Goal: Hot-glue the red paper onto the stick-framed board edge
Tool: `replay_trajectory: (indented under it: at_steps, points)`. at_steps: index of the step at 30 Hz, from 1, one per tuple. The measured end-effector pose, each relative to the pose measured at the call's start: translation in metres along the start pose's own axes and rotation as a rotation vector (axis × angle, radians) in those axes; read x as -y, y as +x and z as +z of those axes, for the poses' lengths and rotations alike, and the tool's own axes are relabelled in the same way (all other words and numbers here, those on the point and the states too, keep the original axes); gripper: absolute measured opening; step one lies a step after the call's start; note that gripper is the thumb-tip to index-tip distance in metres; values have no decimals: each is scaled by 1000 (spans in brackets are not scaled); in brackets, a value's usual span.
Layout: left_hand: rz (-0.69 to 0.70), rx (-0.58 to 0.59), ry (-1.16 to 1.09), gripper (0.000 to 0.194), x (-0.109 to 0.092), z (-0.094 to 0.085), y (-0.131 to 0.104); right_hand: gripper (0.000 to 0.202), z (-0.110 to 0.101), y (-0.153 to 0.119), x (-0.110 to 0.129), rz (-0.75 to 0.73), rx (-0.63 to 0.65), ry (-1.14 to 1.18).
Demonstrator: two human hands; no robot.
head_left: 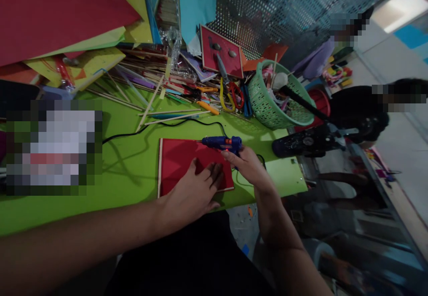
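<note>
The right grip (pixel 249 160) is closed round the handle of a blue glue gun (pixel 219 143), thumb on the near side; this hold presumably gives control of the nozzle. The left grip (pixel 194 189) closes on nothing: it lies palm down, fingers spread, across a red board (pixel 175 162), most likely to steady it.

The gun is above the board's far edge, nozzle toward the person's left, its long axis roughly parallel to that edge. Whether the tip touches cannot be determined from here. The board lies on the green surface (pixel 129 184), near its front edge, longer side apparently running left to right; a pale strip (pixel 160 166) borders its left side.

Beyond, a black cord (pixel 133 133) crosses behind the board. Scissors (pixel 230 93) and a green basket (pixel 267 106) stand farther back, presumably kept within reach.
</note>
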State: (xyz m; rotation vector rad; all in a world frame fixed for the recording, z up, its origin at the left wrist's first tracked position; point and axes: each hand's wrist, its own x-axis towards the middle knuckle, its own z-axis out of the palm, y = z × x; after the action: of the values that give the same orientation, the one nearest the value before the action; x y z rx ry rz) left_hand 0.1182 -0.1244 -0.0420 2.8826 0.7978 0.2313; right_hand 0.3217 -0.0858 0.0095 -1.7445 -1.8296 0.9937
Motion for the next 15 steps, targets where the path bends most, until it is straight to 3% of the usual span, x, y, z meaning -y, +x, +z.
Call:
replay_trajectory:
  at_steps: [15]
  points:
    - [-5, -12, 13, 63, 0, 1, 0, 39, 2, 0, 0, 2, -11, 18]
